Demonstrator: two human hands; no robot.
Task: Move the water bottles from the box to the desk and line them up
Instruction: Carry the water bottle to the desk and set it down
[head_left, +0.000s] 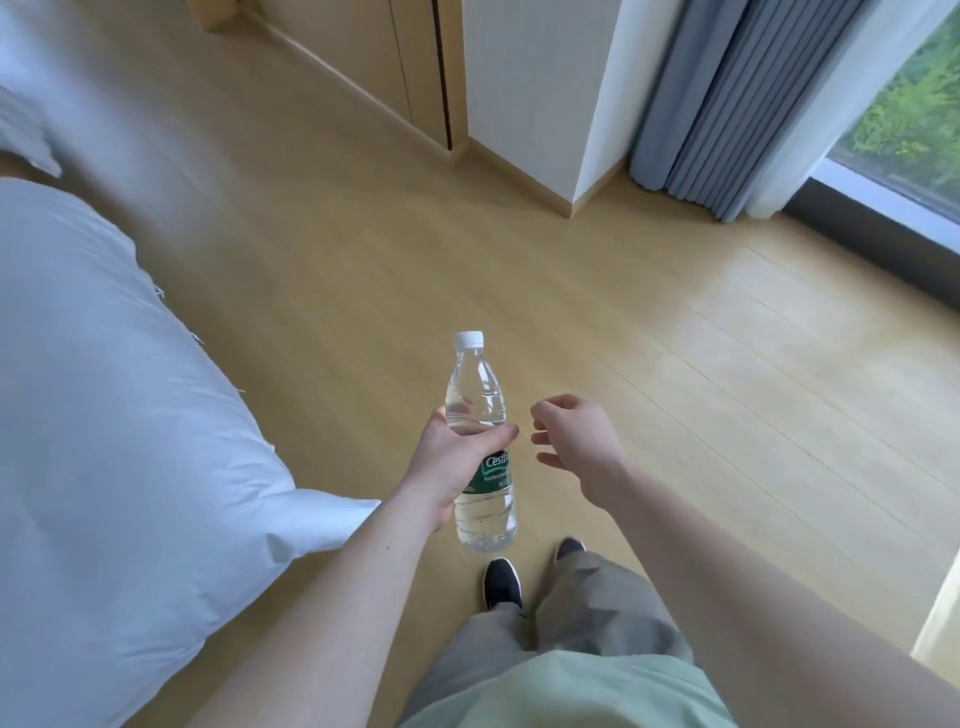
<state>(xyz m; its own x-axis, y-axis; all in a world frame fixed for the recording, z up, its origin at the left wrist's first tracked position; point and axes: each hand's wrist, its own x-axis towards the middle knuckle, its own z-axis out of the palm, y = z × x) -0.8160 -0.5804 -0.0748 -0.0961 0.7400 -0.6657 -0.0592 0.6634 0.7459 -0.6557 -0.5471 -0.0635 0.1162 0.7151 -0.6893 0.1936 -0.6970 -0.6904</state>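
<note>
- Head view, looking down from the person's own eyes: the left hand (457, 462) is grasping a water bottle (480, 452) around its middle, just left of centre, with the thumb wrapping across the front above the label and the fingers hidden behind. The grip is sitting at the waist of the bottle, probably because the narrowing there is giving a secure one-handed hold for carrying.
- The bottle is standing nearly upright in the air above the floor (675, 364), cap pointing to 12 o'clock, which is keeping its weight balanced over the hand. It is touching nothing but the hand.
- The bottle is clear, ribbed plastic, full of water, with a white screw cap (468, 340) and a green label band (493, 475) partly covered by the thumb.
- The right hand (571, 441) is hanging just beside the bottle at 3 o'clock, apart from it, fingers loosely curled and holding nothing; it is probably waiting to steady or receive the bottle.
- Neither the box nor the desk is showing, so I judge the bottle is in transit between them.
- The floor is pale, smooth wood planking. A soft white duvet on a bed (104, 415) is filling 9 o'clock. Pleated grey curtains (727, 104) are hanging at 1 o'clock beside a window (909, 104).
- At 6 o'clock, grey trousers and dark shoes (503, 582) are showing.
</note>
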